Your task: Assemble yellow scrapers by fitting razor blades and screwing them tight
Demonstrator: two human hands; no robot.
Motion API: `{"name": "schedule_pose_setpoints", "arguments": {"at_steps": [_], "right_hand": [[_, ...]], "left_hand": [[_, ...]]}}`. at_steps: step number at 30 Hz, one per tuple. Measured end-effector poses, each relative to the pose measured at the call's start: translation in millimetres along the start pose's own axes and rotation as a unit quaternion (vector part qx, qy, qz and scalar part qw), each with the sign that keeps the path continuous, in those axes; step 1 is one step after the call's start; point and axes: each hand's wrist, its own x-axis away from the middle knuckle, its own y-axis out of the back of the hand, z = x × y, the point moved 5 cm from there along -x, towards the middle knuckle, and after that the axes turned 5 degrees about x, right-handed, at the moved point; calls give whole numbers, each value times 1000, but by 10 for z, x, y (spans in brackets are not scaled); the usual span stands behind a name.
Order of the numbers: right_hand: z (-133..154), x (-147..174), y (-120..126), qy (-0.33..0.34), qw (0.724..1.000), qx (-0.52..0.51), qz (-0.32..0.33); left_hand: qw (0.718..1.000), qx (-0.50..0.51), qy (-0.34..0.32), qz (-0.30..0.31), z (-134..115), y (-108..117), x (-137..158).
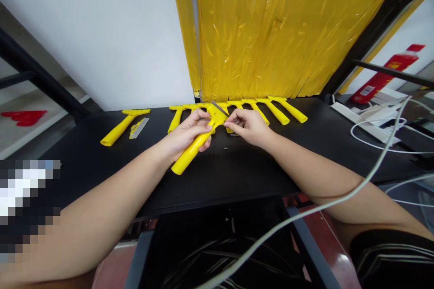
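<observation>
A yellow scraper (193,148) with a tubular handle and a wide T-shaped head is tilted up over the black table. My left hand (190,133) wraps around its upper handle, just below the head. Along the head's top edge runs a thin grey metal strip (219,108). My right hand (249,125) is closed in a pinch at the right end of the head; whatever lies between its fingertips is too small to make out. On the table below the hands lies a small screw (225,148). Another thin metal bit (234,134) rests near the right hand.
Several yellow scrapers (294,109) lie in a row behind my hands. One more scraper (118,130) lies at left, beside a clear-and-yellow packet (139,128). A white cable (318,210) crosses before my right arm. At right are white strips (359,122) and a red bottle (386,74).
</observation>
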Motion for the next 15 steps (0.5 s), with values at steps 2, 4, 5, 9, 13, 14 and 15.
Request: {"name": "schedule_pose_setpoints", "arguments": {"at_steps": [2, 4, 5, 9, 13, 14, 15], "right_hand": [[7, 6, 0, 6, 1000, 7, -4], [27, 11, 10, 20, 999, 21, -14], [40, 13, 17, 29, 999, 30, -20], [74, 9, 30, 55, 997, 49, -28], [25, -18, 35, 17, 1000, -10, -16], [7, -25, 41, 1, 999, -35, -13], [-9, -31, 47, -14, 998, -59, -10]], "left_hand": [[1000, -4, -2, 3, -6, -18, 13], [1000, -2, -6, 7, -13, -29, 22], [1000, 0, -7, 10, -14, -33, 25], [1000, 6, -12, 20, -14, -46, 28], [999, 7, -10, 35, -19, -46, 29], [999, 10, -8, 41, -26, -44, 32], [999, 15, -5, 49, -34, -44, 37]]}}
